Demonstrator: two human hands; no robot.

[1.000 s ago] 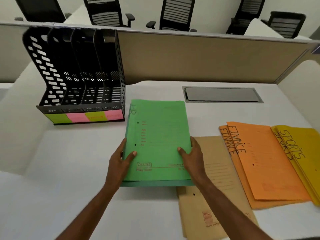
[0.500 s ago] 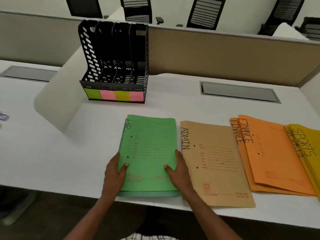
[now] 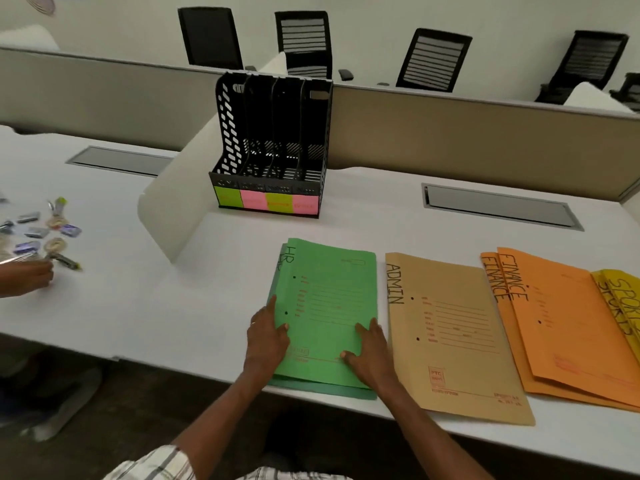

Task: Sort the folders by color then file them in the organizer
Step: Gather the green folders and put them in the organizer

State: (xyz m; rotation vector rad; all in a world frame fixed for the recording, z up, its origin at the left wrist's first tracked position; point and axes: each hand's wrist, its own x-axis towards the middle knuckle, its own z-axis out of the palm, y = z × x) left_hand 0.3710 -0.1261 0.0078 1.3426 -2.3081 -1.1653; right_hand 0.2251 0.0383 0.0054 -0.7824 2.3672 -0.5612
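A stack of green folders [image 3: 329, 292] marked HR lies flat at the desk's front edge. My left hand [image 3: 265, 337] grips its left edge, thumb on top. My right hand [image 3: 370, 355] rests on its lower right corner. Right of it lie a brown ADMIN folder [image 3: 453, 337], orange FINANCE folders [image 3: 561, 327] and yellow SPORTS folders [image 3: 623, 303], spread side by side. The black mesh organizer [image 3: 273, 147] stands empty behind the green stack, with green and pink labels along its base.
A white curved divider [image 3: 173, 206] stands left of the organizer. Beyond it, another person's hand [image 3: 24, 275] reaches among small clips and stationery [image 3: 45, 230]. A beige partition [image 3: 485, 140] runs along the back, with cable trays [image 3: 498, 206] in the desk.
The view has pulled back and swung left. The green stack now lies beside the brown folder instead of over it, near the desk's front edge. Both hands stay on it.
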